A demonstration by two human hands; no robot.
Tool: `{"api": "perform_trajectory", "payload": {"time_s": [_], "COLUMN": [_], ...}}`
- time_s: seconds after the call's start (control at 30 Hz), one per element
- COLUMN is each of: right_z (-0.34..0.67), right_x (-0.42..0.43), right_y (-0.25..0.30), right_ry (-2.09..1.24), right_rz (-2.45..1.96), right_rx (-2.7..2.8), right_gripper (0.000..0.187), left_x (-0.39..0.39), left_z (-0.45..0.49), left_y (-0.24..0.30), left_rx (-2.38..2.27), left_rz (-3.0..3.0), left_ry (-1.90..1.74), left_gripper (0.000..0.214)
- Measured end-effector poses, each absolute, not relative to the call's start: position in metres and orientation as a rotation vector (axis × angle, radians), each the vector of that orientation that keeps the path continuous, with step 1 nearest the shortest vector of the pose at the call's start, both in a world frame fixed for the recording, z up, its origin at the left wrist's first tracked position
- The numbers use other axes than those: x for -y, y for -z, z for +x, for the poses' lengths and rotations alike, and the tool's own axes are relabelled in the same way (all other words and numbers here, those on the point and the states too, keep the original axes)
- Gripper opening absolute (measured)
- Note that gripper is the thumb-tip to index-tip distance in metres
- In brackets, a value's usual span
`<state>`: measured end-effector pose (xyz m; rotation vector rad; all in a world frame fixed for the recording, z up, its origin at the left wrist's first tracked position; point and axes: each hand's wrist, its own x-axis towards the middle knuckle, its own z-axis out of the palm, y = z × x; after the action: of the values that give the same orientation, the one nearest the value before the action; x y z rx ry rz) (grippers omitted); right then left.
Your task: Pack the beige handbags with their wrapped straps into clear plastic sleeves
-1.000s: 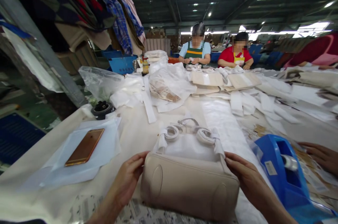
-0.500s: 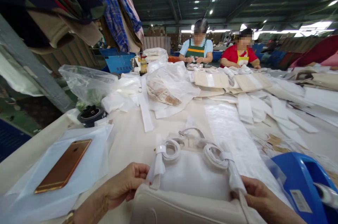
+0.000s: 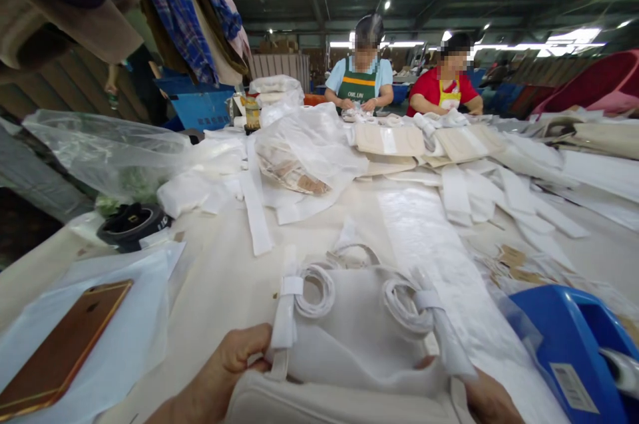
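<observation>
A: Pls, where is the bag?

B: The beige, smooth, leather-like handbag (image 3: pixel 344 405) is at bottom centre, over the cream-covered worktable (image 3: pixel 210 291), btwn the two hands.

A: And how does it look?

B: Top edge is rounded, w/ a seam line. Behind it rises a pale greyish-white, slightly creased flap (image 3: pixel 349 337). At L and R there is one whitish coiled strap (image 3: pixel 327 294) each, bound w/ white wrapping (image 3: pixel 285 321). A thin pale curved loop (image 3: pixel 370 252) shows at the back.

A: Fingers?

B: L hand (image 3: pixel 234 361): thumb and bent fingers grasp the upper L corner, by the strap base. R hand (image 3: pixel 492 394) grasps the R side; one fingertip shows on the inner side.

A: What is hard to see?

B: Lower pt. of the bag is cut off, so can't tell if it touches the table. R fingers are mostly hidden by bag & wrapping. Blue plastic tape dispenser (image 3: pixel 554 337), at R, is cut off too.
</observation>
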<state>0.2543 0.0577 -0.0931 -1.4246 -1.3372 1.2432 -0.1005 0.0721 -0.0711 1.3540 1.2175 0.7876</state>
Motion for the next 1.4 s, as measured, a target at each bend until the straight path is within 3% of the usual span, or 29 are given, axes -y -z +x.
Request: {"api": "perform_trajectory", "payload": {"time_s": [0.1, 0.3, 0.4, 0.77, 1.07, 1.3, 1.4], "right_z": [0.249, 0.258, 0.257, 0.248, 0.254, 0.246, 0.241], "right_x": [-0.054, -0.048, -0.045, -0.047, -0.046, -0.040, -0.036], "right_y": [0.073, 0.051, 0.054, 0.055, 0.060, 0.059, 0.057], "right_ry": [-1.225, -1.741, -1.785, -1.315, -1.063, -1.222, -1.265], "right_rz": [-1.465, -1.356, -1.310, -1.384, -1.287, -1.218, -1.207], "right_rx": [1.434, 1.152, 1.081, 1.517, 1.777, 1.616, 1.487], "right_gripper": [0.012, 0.038, 0.035, 0.033, 0.031, 0.028, 0.029], "left_x": [-0.072, -0.077, -0.078, -0.060, -0.058, -0.041, -0.035], "left_z": [-0.106, -0.108, -0.099, -0.096, -0.114, -0.126, -0.117], "left_y": [0.060, 0.033, 0.029, 0.041, 0.032, 0.024, 0.019], "left_rx": [-1.138, -1.019, -1.082, -1.228, -1.077, -0.899, -0.957], "left_rz": [1.222, 1.074, 0.974, 0.861, 1.071, 1.162, 1.314], "left_ry": [-0.635, -0.597, -0.620, -0.836, -0.661, -0.668, -0.580], "left_gripper": [0.009, 0.033, 0.031, 0.021, 0.017, 0.071, 0.080]}}
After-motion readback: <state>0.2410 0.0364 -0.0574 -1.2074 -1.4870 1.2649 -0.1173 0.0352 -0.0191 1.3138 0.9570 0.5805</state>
